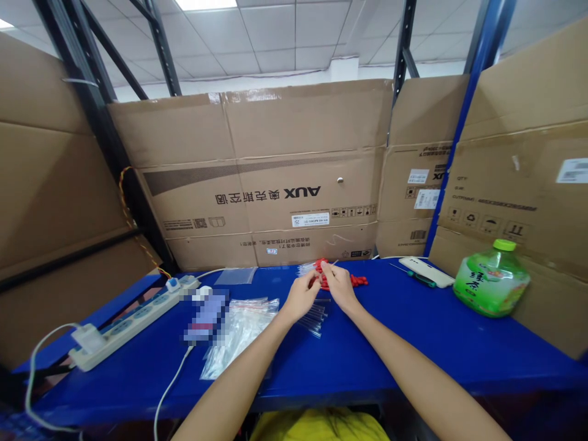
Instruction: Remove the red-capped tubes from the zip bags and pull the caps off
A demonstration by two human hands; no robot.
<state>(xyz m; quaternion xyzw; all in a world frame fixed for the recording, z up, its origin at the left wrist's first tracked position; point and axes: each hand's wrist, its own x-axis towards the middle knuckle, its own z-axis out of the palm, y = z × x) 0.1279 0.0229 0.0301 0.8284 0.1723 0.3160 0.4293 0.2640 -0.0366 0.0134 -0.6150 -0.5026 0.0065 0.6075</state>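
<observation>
My left hand point(302, 296) and my right hand point(339, 285) meet over the middle of the blue table, fingers bent into pinches. Whatever is between the fingertips is too small to make out. Just behind and beside the fingers lies a pile of small red pieces point(359, 280), partly covered by the hands. Thin clear tubes point(314, 321) are spread on the table under and between my wrists. To the left, a stack of clear plastic zip bags point(241, 327) sits beside my left forearm.
A blurred-out phone point(205, 315) with a cable and a white power strip point(138, 318) lie at left. On the right are a green bottle point(491, 278), a pale flat case point(427, 271) and a green-handled screwdriver point(420, 278). Cardboard walls point(275, 128) enclose the table point(390, 343).
</observation>
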